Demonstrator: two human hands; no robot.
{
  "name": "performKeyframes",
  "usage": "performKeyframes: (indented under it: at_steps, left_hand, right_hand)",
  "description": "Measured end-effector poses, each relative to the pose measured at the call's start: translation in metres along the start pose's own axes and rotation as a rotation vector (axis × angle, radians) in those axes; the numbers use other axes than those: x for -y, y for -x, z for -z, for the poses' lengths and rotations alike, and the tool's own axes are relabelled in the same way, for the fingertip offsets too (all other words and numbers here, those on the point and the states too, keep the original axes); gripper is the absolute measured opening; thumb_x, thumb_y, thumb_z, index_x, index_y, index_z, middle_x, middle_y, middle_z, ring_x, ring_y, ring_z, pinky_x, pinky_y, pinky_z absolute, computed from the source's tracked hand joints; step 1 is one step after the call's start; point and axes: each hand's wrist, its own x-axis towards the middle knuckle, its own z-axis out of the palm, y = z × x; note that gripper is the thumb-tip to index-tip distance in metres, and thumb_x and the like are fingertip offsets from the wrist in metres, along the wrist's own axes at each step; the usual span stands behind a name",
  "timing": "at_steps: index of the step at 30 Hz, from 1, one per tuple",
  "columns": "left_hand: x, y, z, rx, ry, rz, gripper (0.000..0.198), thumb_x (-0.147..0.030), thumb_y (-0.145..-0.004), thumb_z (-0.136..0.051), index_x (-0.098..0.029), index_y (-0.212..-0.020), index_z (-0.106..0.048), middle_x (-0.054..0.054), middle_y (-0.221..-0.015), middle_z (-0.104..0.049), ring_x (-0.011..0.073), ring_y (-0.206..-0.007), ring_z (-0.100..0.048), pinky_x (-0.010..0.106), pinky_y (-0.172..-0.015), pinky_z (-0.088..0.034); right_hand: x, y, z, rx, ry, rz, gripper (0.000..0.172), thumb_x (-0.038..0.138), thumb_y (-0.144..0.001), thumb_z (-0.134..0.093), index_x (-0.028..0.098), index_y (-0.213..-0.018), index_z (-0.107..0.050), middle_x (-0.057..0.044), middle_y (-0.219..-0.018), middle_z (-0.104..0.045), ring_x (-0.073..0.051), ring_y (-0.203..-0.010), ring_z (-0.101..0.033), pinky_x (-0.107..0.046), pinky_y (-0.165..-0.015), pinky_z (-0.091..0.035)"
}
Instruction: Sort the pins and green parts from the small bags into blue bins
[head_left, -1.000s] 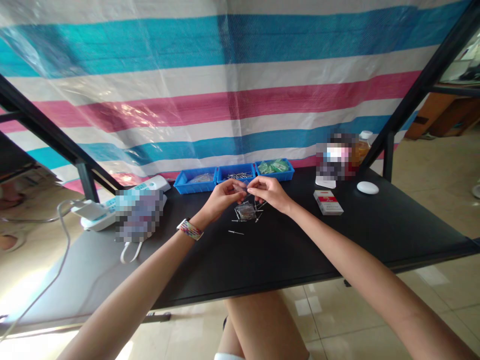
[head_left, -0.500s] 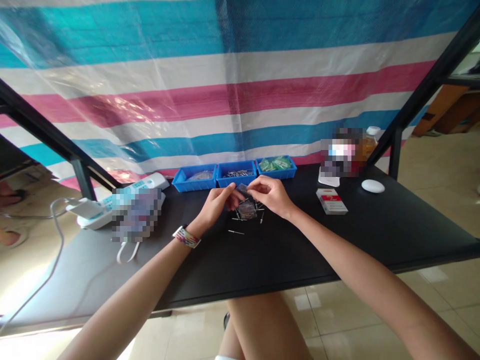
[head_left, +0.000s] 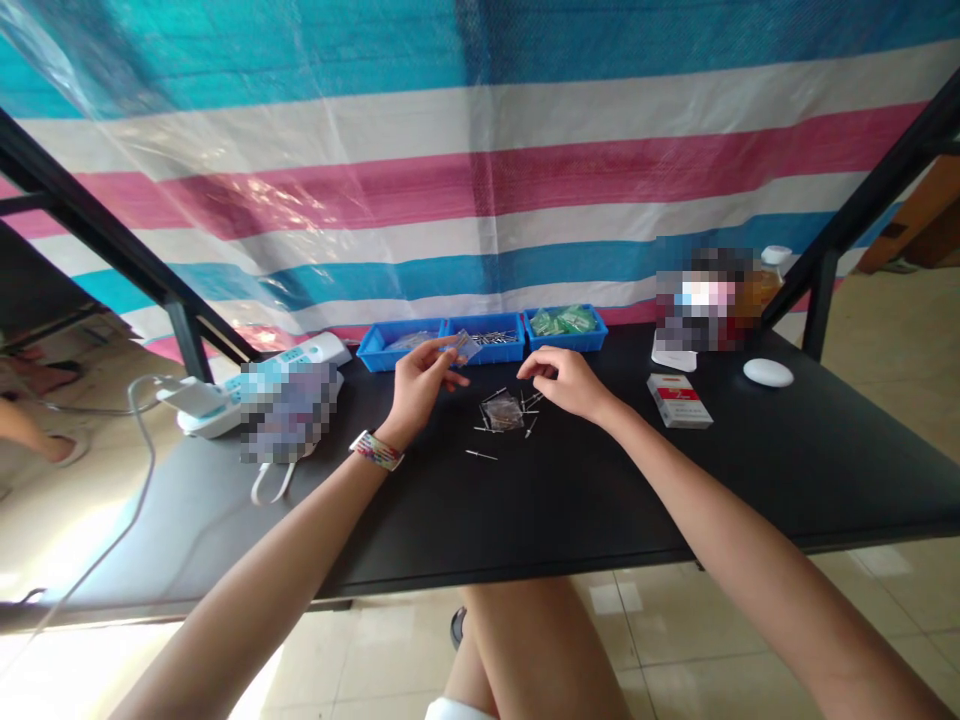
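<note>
A small clear plastic bag (head_left: 466, 346) is pinched in my left hand (head_left: 421, 385), held up just in front of the middle blue tray (head_left: 504, 352). My right hand (head_left: 568, 382) hovers to the right with curled fingers apart and nothing visible in them. Below and between the hands, several thin metal pop rivets (head_left: 530, 428) lie scattered on the black table (head_left: 585, 500). Among them rests another clear bag (head_left: 504, 412); its contents are hard to make out. One rivet (head_left: 481, 455) lies apart, nearer to me.
The left blue tray (head_left: 367, 352) holds clear bags, the middle one metal rivets, the right tray (head_left: 600, 338) green packets. A power strip (head_left: 300, 355) with a cable stands left. Toward the right are a cigarette box (head_left: 681, 402), a white oval object (head_left: 768, 373) and a bottle (head_left: 772, 270).
My hands have moved apart. My left hand has carried the clear bag up and left, while my right hand has let go of it and shifted right above the rivets.
</note>
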Motion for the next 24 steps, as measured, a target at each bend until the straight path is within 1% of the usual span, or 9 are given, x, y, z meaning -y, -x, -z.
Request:
performKeyframes:
  at_steps: [2, 5, 7, 9, 13, 15, 19, 21, 24]
  left_hand:
    - [0.003, -0.006, 0.007, -0.112, 0.014, -0.019, 0.045, -0.042, -0.087, -0.079, -0.014, -0.121, -0.071, 0.010, -0.097, -0.080, 0.0162, -0.061, -0.076, 0.021, -0.050, -0.050]
    - [0.006, -0.015, 0.017, -0.248, 0.047, -0.028, 0.046, -0.038, -0.088, -0.078, -0.015, -0.126, -0.068, 0.011, -0.104, -0.081, 0.0160, -0.061, -0.077, 0.020, -0.049, -0.052]
    - [0.007, -0.019, 0.022, -0.315, 0.069, -0.015, 0.045, -0.035, -0.089, -0.077, -0.015, -0.128, -0.066, 0.013, -0.110, -0.081, 0.0152, -0.060, -0.076, 0.021, -0.049, -0.053]
    - [0.006, -0.020, 0.024, -0.354, 0.092, 0.007, 0.044, -0.032, -0.090, -0.076, -0.014, -0.129, -0.064, 0.015, -0.116, -0.080, 0.0148, -0.060, -0.076, 0.021, -0.049, -0.054]
    - [0.004, -0.020, 0.026, -0.350, 0.173, 0.062, 0.044, -0.029, -0.091, -0.072, -0.015, -0.131, -0.059, 0.018, -0.127, -0.076, 0.0157, -0.065, -0.078, 0.022, -0.053, -0.058]
    - [0.004, -0.019, 0.026, -0.329, 0.204, 0.075, 0.045, -0.028, -0.089, -0.071, -0.017, -0.131, -0.058, 0.017, -0.127, -0.076, 0.0165, -0.068, -0.080, 0.023, -0.057, -0.060]
    - [0.008, -0.020, 0.026, -0.280, 0.173, 0.055, 0.040, -0.027, -0.082, -0.070, -0.018, -0.120, -0.060, 0.010, -0.109, -0.079, 0.0168, -0.068, -0.079, 0.022, -0.057, -0.059]
    - [0.011, -0.020, 0.026, -0.268, 0.138, 0.043, 0.034, -0.027, -0.079, -0.070, -0.018, -0.111, -0.061, 0.006, -0.099, -0.077, 0.0155, -0.064, -0.077, 0.021, -0.054, -0.056]
    - [0.014, -0.021, 0.024, -0.258, 0.092, 0.028, 0.029, -0.027, -0.076, -0.068, -0.018, -0.103, -0.061, 0.002, -0.091, -0.073, 0.0128, -0.060, -0.073, 0.019, -0.051, -0.052]
  right_hand:
    - [-0.009, 0.000, 0.000, 0.063, 0.013, -0.044, 0.032, 0.002, -0.074, -0.055, 0.019, -0.084, -0.080, -0.004, -0.088, -0.075, -0.018, -0.079, -0.066, -0.031, -0.074, -0.050]
    - [-0.012, 0.002, -0.002, 0.127, 0.049, -0.021, 0.032, 0.001, -0.075, -0.057, 0.020, -0.083, -0.081, -0.003, -0.085, -0.073, -0.017, -0.076, -0.063, -0.031, -0.075, -0.048]
    - [-0.010, 0.003, -0.002, 0.139, 0.095, 0.021, 0.030, 0.000, -0.075, -0.059, 0.020, -0.082, -0.081, -0.003, -0.083, -0.071, -0.017, -0.076, -0.061, -0.031, -0.076, -0.047]
    - [-0.007, 0.004, -0.002, 0.128, 0.155, 0.056, 0.027, 0.000, -0.074, -0.062, 0.020, -0.080, -0.080, -0.002, -0.081, -0.069, -0.018, -0.078, -0.060, -0.032, -0.078, -0.046]
    - [-0.008, 0.005, 0.003, 0.115, 0.286, 0.067, 0.020, 0.001, -0.074, -0.067, 0.019, -0.075, -0.076, -0.003, -0.079, -0.067, -0.019, -0.078, -0.059, -0.034, -0.082, -0.045]
    - [-0.012, 0.005, 0.004, 0.128, 0.331, 0.055, 0.019, 0.002, -0.075, -0.069, 0.019, -0.075, -0.076, -0.004, -0.078, -0.066, -0.019, -0.077, -0.059, -0.034, -0.083, -0.045]
    - [-0.018, 0.004, 0.006, 0.150, 0.345, 0.042, 0.016, 0.005, -0.077, -0.074, 0.020, -0.075, -0.079, -0.004, -0.080, -0.067, -0.019, -0.078, -0.060, -0.033, -0.082, -0.045]
    - [-0.019, 0.003, 0.007, 0.158, 0.329, 0.036, 0.015, 0.007, -0.077, -0.076, 0.021, -0.075, -0.079, -0.004, -0.080, -0.068, -0.019, -0.078, -0.060, -0.033, -0.082, -0.045]
    - [-0.021, 0.002, 0.008, 0.170, 0.293, 0.029, 0.013, 0.008, -0.078, -0.077, 0.021, -0.074, -0.079, -0.004, -0.080, -0.068, -0.019, -0.078, -0.061, -0.033, -0.079, -0.046]
